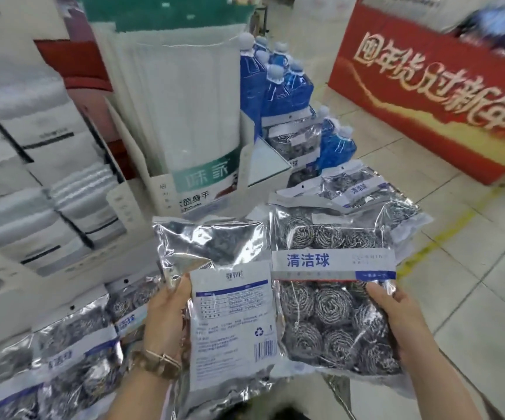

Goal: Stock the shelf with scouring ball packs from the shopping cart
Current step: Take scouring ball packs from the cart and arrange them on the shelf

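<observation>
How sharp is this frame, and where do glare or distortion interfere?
Head view, centre: sharp, label readable on the front-facing pack in the right hand. Head view, centre-left: glare streaks the foil-backed pack in the left hand. Head view, edges: towel stacks and red banner smeared, lines bowed by the wide lens.

L hand (pixel 166 322) w/ back-side pack (pixel 227 301), R hand (pixel 397 322) w/ front-side pack (pixel 330 301), side by side; more packs (pixel 63 356) lower-left.

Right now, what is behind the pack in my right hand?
More scouring ball packs fan out past the top edge of the front-facing pack that the right hand grips. Their lower parts, and whatever supports them, are covered.
</observation>
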Demonstrator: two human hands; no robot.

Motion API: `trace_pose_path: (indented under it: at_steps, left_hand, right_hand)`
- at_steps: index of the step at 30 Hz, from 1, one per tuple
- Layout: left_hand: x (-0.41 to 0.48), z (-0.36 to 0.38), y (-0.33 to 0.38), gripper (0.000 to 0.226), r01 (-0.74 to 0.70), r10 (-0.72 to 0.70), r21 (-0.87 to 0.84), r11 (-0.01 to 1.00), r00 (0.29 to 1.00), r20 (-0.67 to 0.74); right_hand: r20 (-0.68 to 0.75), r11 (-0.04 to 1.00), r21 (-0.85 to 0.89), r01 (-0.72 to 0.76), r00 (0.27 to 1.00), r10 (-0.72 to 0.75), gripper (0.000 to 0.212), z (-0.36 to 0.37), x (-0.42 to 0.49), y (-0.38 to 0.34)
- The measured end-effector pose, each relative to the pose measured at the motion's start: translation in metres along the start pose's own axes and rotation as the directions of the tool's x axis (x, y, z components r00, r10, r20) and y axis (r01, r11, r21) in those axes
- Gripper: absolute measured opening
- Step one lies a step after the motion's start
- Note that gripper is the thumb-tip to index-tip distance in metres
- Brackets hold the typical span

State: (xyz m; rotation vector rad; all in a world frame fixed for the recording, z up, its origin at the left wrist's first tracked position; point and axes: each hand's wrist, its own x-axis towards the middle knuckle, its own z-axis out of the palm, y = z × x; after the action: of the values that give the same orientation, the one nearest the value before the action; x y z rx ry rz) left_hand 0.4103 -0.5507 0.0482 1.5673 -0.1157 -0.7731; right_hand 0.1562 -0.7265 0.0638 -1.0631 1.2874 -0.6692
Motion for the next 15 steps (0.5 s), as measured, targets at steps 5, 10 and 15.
trace_pose_path:
  at_steps: [5, 10, 15]
  left_hand:
    - [0.022, 0.035, 0.004, 0.027, 0.006, -0.006, -0.024, 1.000, 1.000, 0.000]
    - [0.037, 0.076, 0.004, 0.032, 0.036, -0.041, -0.055, 0.998, 0.995, -0.094]
    - [0.043, 0.121, 0.001, 0.030, 0.068, -0.084, -0.070, 0.995, 0.965, -0.248]
  right_hand:
    - [0.020, 0.996, -0.078, 0.036, 0.999, -0.035, 0.064, -0.005, 0.041, -0.015]
    - [0.085, 0.991, -0.135, 0.014, 0.996, -0.003, 0.113, -0.015, 0.106, -0.032]
    - [0.256, 0.982, -0.179, 0.058, 0.967, -0.011, 0.085, -0.014, 0.184, -0.071]
